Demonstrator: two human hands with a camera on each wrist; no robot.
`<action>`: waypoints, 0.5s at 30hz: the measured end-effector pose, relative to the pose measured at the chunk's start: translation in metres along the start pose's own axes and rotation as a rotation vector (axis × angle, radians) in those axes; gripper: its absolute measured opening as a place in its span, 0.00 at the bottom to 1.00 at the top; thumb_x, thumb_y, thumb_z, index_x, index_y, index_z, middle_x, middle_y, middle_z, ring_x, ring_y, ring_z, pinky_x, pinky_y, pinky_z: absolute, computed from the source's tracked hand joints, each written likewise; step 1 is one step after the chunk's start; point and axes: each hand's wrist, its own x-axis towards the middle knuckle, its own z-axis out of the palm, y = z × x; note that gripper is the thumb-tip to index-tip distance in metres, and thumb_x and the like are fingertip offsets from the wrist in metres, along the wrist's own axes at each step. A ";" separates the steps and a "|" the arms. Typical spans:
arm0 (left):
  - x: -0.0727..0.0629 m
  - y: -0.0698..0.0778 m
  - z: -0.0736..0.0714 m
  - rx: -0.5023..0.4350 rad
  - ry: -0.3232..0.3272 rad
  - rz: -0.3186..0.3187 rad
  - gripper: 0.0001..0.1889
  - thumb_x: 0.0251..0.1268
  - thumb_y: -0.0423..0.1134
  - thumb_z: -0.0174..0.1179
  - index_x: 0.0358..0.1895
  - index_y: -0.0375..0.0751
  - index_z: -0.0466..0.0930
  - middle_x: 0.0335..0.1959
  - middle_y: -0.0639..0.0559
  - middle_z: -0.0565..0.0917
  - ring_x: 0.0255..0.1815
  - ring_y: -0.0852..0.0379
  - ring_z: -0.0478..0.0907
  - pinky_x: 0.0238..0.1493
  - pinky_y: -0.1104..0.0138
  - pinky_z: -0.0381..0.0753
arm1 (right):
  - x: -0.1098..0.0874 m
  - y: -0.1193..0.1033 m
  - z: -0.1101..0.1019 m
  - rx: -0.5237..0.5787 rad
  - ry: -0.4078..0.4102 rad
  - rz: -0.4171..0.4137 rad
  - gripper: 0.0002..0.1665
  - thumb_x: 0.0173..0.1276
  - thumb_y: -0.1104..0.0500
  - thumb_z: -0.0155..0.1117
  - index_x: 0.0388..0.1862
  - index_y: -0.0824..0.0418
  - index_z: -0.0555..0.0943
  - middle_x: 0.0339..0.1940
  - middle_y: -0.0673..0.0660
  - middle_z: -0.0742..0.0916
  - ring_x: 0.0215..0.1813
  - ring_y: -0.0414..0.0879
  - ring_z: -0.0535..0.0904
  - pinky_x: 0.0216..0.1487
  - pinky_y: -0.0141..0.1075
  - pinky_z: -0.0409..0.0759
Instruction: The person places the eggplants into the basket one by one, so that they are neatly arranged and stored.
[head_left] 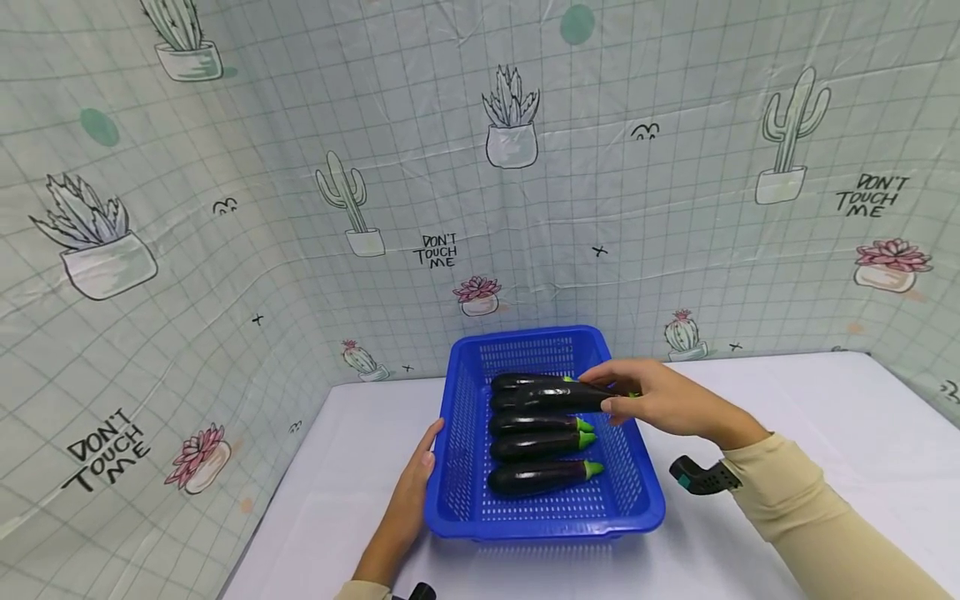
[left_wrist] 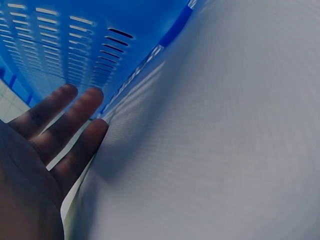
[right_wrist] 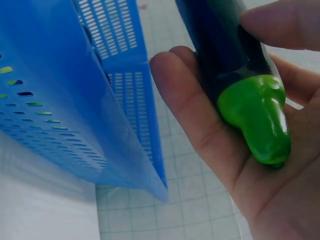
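Note:
My right hand point(head_left: 660, 402) grips a dark, glossy eggplant point(head_left: 557, 397) by its stem end, above the blue plastic basket point(head_left: 547, 528). In the right wrist view its bright green cap point(right_wrist: 257, 117) lies against the palm, with the thumb on one side and the fingers on the other. Below, several eggplants point(head_left: 534, 477) lie crosswise in the basket, green caps toward the right; the held one partly hides those at the back. My left hand point(head_left: 408, 496) is at the basket's left side. Its straight fingers point(left_wrist: 92, 102) reach the slotted outer wall in the left wrist view.
The basket stands on a white-covered table point(head_left: 765, 392). Behind and to the left hangs a pale grid-patterned cloth point(head_left: 555, 208) printed with potted cacti and lettering. A dark wrist strap piece point(head_left: 703, 477) sticks out beside the right sleeve point(head_left: 795, 492).

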 end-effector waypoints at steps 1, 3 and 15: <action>0.000 0.000 0.000 0.000 -0.001 0.003 0.26 0.84 0.49 0.30 0.80 0.54 0.56 0.80 0.45 0.56 0.79 0.41 0.50 0.73 0.38 0.46 | 0.001 0.000 0.000 0.000 -0.005 0.001 0.24 0.74 0.60 0.60 0.66 0.64 0.75 0.60 0.63 0.81 0.42 0.51 0.86 0.47 0.39 0.84; 0.000 0.000 0.001 0.001 -0.001 0.005 0.26 0.84 0.49 0.30 0.80 0.54 0.56 0.80 0.46 0.56 0.79 0.41 0.50 0.73 0.38 0.46 | 0.003 0.001 0.000 0.002 -0.016 -0.002 0.24 0.74 0.61 0.59 0.66 0.65 0.75 0.59 0.63 0.82 0.42 0.53 0.86 0.48 0.40 0.83; -0.001 0.002 0.000 0.008 -0.001 -0.001 0.27 0.84 0.49 0.30 0.80 0.52 0.56 0.80 0.44 0.56 0.79 0.41 0.49 0.73 0.38 0.45 | 0.014 0.008 0.004 0.019 -0.153 -0.001 0.25 0.68 0.63 0.64 0.65 0.61 0.78 0.63 0.59 0.81 0.60 0.56 0.76 0.54 0.39 0.79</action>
